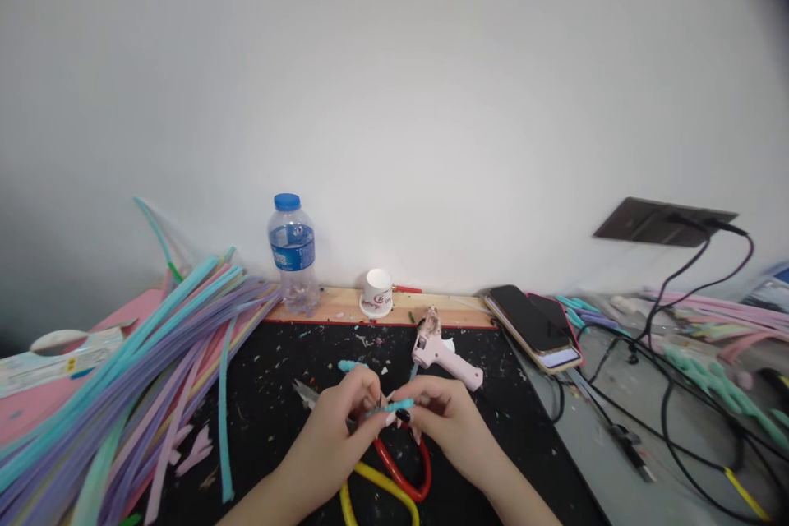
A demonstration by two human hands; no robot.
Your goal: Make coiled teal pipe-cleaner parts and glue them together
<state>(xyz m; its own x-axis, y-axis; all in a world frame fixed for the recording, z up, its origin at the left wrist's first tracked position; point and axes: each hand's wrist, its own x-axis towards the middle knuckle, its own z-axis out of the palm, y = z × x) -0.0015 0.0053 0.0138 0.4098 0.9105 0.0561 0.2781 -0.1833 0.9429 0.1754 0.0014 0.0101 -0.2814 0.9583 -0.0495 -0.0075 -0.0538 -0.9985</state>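
Note:
A short light-blue pipe cleaner (400,405) is pinched between the fingertips of my left hand (338,426) and my right hand (445,421), above the black mat (499,436). Just behind my left fingers a twisted blue end (352,366) shows; whether it belongs to the same piece I cannot tell. Beneath my hands lie scissors with one red handle loop (424,481) and one yellow handle loop (385,481). Their blade tips (305,394) stick out left of my left hand, and the middle is hidden. Behind my right hand a pale pink glue gun (447,357) rests on the mat.
Long pastel pipe cleaners (166,353) are heaped on the left. A plastic bottle (292,255) and a paper cup (376,293) stand along the wall. Phones (536,325) and black cables (666,394) lie to the right, below a wall socket (662,222). Scraps dot the mat.

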